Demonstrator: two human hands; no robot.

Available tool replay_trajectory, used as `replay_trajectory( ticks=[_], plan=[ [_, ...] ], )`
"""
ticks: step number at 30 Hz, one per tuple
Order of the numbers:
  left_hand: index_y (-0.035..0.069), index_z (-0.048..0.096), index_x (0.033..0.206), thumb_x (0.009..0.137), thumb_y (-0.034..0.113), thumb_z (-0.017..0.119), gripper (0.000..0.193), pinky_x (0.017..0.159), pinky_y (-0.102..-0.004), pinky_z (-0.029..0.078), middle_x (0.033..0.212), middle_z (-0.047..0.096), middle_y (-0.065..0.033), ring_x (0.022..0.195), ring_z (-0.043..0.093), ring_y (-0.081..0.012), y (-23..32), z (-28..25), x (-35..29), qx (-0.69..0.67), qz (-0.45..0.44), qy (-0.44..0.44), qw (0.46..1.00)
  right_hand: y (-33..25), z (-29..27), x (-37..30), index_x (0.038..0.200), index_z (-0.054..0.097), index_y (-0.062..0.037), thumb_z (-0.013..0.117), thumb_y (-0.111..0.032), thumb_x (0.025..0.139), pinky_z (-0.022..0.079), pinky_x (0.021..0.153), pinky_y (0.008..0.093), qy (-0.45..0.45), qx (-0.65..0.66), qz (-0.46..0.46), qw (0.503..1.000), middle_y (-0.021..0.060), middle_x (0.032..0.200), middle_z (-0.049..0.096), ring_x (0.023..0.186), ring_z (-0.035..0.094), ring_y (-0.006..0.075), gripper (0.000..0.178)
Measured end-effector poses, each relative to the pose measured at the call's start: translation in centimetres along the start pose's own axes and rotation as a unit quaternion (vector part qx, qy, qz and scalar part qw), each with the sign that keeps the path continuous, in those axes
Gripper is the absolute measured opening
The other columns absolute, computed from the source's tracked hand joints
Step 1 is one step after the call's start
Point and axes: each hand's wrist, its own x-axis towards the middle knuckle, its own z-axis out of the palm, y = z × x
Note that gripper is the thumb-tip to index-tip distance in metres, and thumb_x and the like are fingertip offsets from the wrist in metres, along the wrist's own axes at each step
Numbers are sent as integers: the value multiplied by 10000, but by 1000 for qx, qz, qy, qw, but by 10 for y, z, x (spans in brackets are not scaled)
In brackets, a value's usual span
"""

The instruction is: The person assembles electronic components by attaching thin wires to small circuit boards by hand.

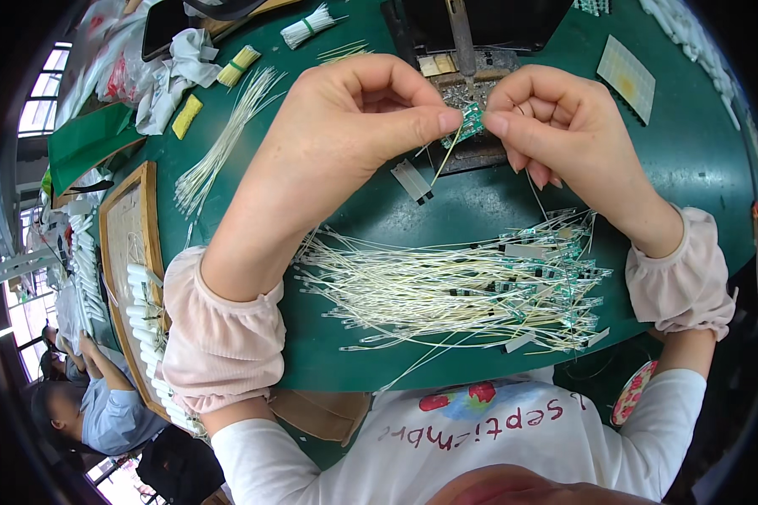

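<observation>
Between my hands is a small green circuit board (466, 126), just below the tip of a soldering iron (461, 38). My left hand (354, 126) is closed, pinching the board's left side with thumb and forefinger. A pale yellow wire hangs from the board. At its right edge my right hand (564, 126) is closed in a pinch on a thin wire (537, 195), which trails below the fingers; the exact grip is partly hidden. Nearer to me lies a wide pile of wired boards (446, 286), their white and yellow leads pointing left.
A grey tray (488, 160) sits under the iron. On the green table (682, 168) are a bundle of white wires (227, 139), a yellow sponge (188, 116), a pale flat block (626, 77) and a wood-framed board (130, 236). Another person (101, 404) sits at far left.
</observation>
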Motion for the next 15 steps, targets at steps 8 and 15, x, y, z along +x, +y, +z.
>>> replay_trajectory(
  ticks=[8,15],
  plan=[
    [22,622,855,789,89,716,133,717,-198,439,840,639,-33,778,576,-76,0,7,-2,-14,-16,8,1000,-1,1,-1,886,598,-32,628,-129,859,341,409,143,8,4,-10,1000,-9,609,559,454,458,5,105],
    [23,613,838,801,71,694,101,709,-204,448,835,641,-38,768,578,-79,-1,10,-3,-33,-17,19,999,-5,1,-1,872,587,-37,628,-139,858,341,401,140,-4,9,8,1000,-9,605,562,444,461,6,111]
  ],
)
